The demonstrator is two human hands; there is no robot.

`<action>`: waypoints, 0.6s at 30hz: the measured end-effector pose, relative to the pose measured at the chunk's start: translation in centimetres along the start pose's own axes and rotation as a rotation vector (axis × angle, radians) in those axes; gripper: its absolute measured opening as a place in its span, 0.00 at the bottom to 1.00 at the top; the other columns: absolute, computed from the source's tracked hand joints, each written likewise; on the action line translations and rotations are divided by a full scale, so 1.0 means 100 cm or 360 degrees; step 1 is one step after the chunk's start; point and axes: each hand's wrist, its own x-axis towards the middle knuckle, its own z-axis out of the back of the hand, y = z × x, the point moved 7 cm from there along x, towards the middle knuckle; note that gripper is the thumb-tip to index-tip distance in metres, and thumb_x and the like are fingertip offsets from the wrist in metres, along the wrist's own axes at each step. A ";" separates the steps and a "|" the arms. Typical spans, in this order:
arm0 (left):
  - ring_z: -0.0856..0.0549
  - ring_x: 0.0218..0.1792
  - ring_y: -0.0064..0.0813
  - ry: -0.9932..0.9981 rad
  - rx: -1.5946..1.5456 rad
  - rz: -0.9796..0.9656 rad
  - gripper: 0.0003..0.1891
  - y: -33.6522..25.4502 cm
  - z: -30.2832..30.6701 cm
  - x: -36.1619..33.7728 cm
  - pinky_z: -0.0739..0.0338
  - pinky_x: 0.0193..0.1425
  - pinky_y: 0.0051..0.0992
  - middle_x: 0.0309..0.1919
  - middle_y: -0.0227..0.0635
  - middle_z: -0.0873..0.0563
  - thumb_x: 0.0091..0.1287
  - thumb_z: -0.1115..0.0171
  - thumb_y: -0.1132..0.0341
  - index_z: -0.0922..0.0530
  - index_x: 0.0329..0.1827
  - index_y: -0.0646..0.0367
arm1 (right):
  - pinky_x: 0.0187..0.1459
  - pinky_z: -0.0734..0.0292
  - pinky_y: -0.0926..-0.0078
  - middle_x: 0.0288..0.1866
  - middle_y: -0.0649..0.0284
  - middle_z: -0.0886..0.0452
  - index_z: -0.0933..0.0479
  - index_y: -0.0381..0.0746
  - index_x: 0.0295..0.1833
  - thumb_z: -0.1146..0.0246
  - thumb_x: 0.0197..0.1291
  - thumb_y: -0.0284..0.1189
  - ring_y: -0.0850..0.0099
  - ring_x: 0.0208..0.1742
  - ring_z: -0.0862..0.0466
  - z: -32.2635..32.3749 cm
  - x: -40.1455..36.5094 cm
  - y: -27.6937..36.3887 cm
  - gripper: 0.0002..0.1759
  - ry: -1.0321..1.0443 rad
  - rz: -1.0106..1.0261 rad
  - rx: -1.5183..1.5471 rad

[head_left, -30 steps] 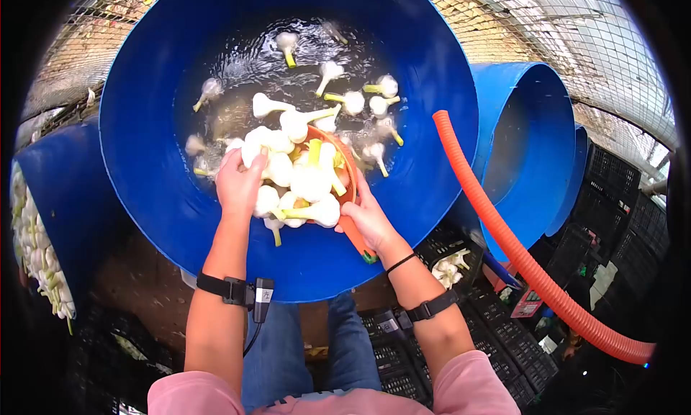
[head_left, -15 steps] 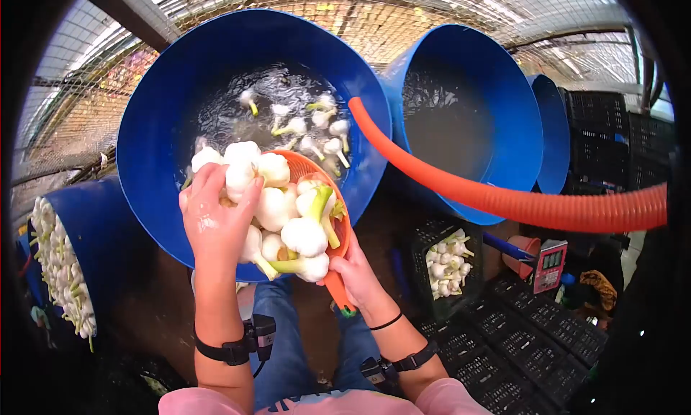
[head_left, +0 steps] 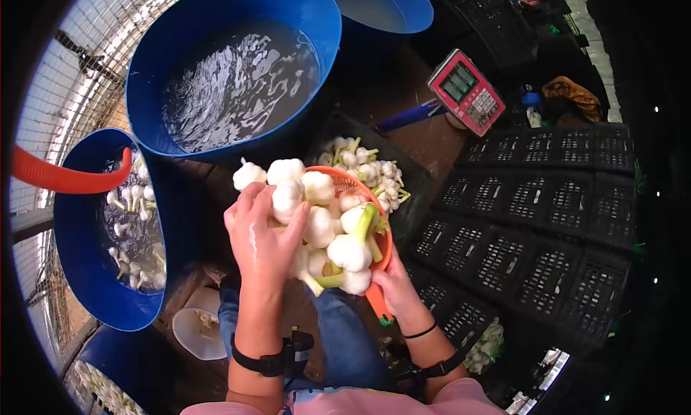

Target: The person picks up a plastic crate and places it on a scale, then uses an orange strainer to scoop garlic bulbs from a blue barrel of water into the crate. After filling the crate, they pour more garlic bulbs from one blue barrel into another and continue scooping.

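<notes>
My right hand [head_left: 399, 292] grips the handle of an orange plastic strainer [head_left: 386, 251], its wrist wearing a thin black band. White garlic bulbs [head_left: 350, 251] with short green stems heap over the strainer's rim. From the left, my left hand [head_left: 263, 231], wet, curls its fingers and thumb around garlic bulbs [head_left: 286, 199] at the heap's edge. Just beyond the strainer and partly covered by it, a black crate holds more garlic [head_left: 363, 163]. The strainer's bowl is mostly hidden under the bulbs.
A blue tub [head_left: 327, 26] of water stands ahead. At left, another blue tub [head_left: 72, 271] holds floating garlic, with an orange hose [head_left: 65, 172] over it. A red scale [head_left: 471, 98] stands at upper right. Black crates [head_left: 518, 271] line the right. A white bucket [head_left: 193, 337] sits by my leg.
My view has swung right, away from the tub with floating garlic. Both hands and the loaded strainer have come along, now near the garlic crate. The grip looks the same.
</notes>
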 end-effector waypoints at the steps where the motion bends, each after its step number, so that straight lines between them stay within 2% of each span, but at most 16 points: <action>1: 0.24 0.48 0.43 0.0027 -0.0070 -0.0072 0.21 -0.015 -0.023 -0.002 0.31 0.55 0.35 0.49 0.39 0.20 0.50 0.30 0.59 0.19 0.46 0.57 | 0.31 0.20 0.78 0.66 0.59 0.38 0.57 0.46 0.75 0.52 0.45 0.11 0.69 0.54 0.25 0.022 -0.002 0.010 0.49 -0.0043 0.0054 -0.0042; 3: 0.24 0.49 0.43 0.0148 -0.0221 -0.0153 0.21 -0.032 -0.076 -0.001 0.31 0.56 0.35 0.51 0.40 0.21 0.51 0.30 0.59 0.19 0.46 0.58 | 0.30 0.21 0.78 0.66 0.59 0.38 0.57 0.47 0.75 0.52 0.44 0.10 0.69 0.52 0.24 0.063 0.004 0.031 0.50 -0.0204 0.0331 -0.0129; 4: 0.24 0.50 0.46 0.0176 -0.0355 -0.0114 0.24 -0.036 -0.101 -0.002 0.31 0.57 0.37 0.51 0.43 0.21 0.49 0.29 0.56 0.20 0.45 0.62 | 0.30 0.21 0.80 0.66 0.60 0.39 0.59 0.47 0.75 0.51 0.45 0.10 0.71 0.52 0.25 0.080 0.008 0.037 0.50 -0.0237 0.0389 -0.0198; 5: 0.26 0.55 0.49 0.0318 -0.0412 -0.0058 0.27 -0.031 -0.128 -0.004 0.33 0.60 0.39 0.57 0.47 0.26 0.52 0.31 0.55 0.23 0.52 0.61 | 0.40 0.19 0.72 0.69 0.55 0.41 0.60 0.45 0.75 0.49 0.47 0.11 0.62 0.57 0.25 0.102 0.016 0.030 0.49 -0.0344 0.0444 -0.0227; 7: 0.30 0.60 0.51 0.0339 -0.0303 0.0006 0.31 -0.010 -0.172 -0.015 0.35 0.64 0.39 0.62 0.50 0.31 0.55 0.33 0.54 0.29 0.59 0.61 | 0.64 0.34 0.68 0.73 0.54 0.46 0.58 0.41 0.75 0.44 0.46 0.09 0.61 0.72 0.41 0.140 0.041 0.021 0.50 -0.0643 0.0521 -0.0850; 9: 0.31 0.63 0.46 0.0394 -0.0089 0.0078 0.31 0.022 -0.197 -0.028 0.38 0.67 0.35 0.61 0.53 0.31 0.60 0.36 0.56 0.32 0.61 0.65 | 0.61 0.30 0.66 0.73 0.48 0.48 0.59 0.43 0.75 0.42 0.48 0.11 0.53 0.71 0.40 0.144 0.069 0.025 0.50 -0.0949 0.0956 -0.1819; 10: 0.30 0.63 0.45 0.0452 -0.0083 0.0141 0.30 0.028 -0.195 -0.034 0.37 0.67 0.34 0.61 0.52 0.30 0.61 0.37 0.57 0.32 0.61 0.67 | 0.61 0.31 0.62 0.73 0.43 0.51 0.60 0.46 0.75 0.43 0.48 0.11 0.46 0.71 0.42 0.155 0.083 0.017 0.51 -0.1029 0.0868 -0.1931; 11: 0.29 0.62 0.44 0.0427 -0.0067 0.0115 0.28 0.041 -0.195 -0.043 0.37 0.67 0.33 0.60 0.51 0.29 0.61 0.37 0.58 0.31 0.60 0.67 | 0.61 0.31 0.62 0.73 0.43 0.51 0.60 0.46 0.75 0.43 0.48 0.11 0.46 0.71 0.42 0.168 0.092 0.011 0.51 -0.1034 0.0856 -0.1922; 13: 0.30 0.61 0.47 0.0482 -0.0059 0.0181 0.27 0.068 -0.183 -0.059 0.36 0.66 0.37 0.60 0.51 0.29 0.62 0.39 0.58 0.32 0.61 0.64 | 0.61 0.32 0.60 0.73 0.42 0.51 0.59 0.46 0.75 0.44 0.46 0.11 0.44 0.70 0.42 0.201 0.097 0.005 0.52 -0.1420 0.0711 -0.1828; 14: 0.29 0.60 0.47 0.0492 -0.0029 0.0200 0.26 0.079 -0.173 -0.066 0.36 0.65 0.36 0.59 0.50 0.28 0.62 0.38 0.59 0.31 0.60 0.65 | 0.64 0.36 0.60 0.72 0.41 0.50 0.60 0.45 0.75 0.44 0.46 0.11 0.45 0.71 0.43 0.212 0.092 0.004 0.52 -0.1522 0.0669 -0.1717; 15: 0.28 0.60 0.46 0.0497 -0.0005 0.0221 0.25 0.092 -0.163 -0.073 0.35 0.65 0.36 0.57 0.50 0.27 0.62 0.38 0.60 0.30 0.59 0.65 | 0.66 0.40 0.60 0.71 0.40 0.49 0.61 0.44 0.75 0.44 0.46 0.12 0.45 0.70 0.42 0.221 0.084 0.006 0.52 -0.1610 0.0798 -0.1847; 18: 0.27 0.59 0.45 0.0504 -0.0046 0.0356 0.23 0.136 -0.135 -0.096 0.35 0.65 0.34 0.55 0.50 0.25 0.61 0.37 0.61 0.28 0.56 0.64 | 0.69 0.44 0.60 0.71 0.39 0.48 0.61 0.41 0.75 0.43 0.47 0.14 0.46 0.70 0.42 0.234 0.049 0.005 0.51 -0.1612 0.0828 -0.1704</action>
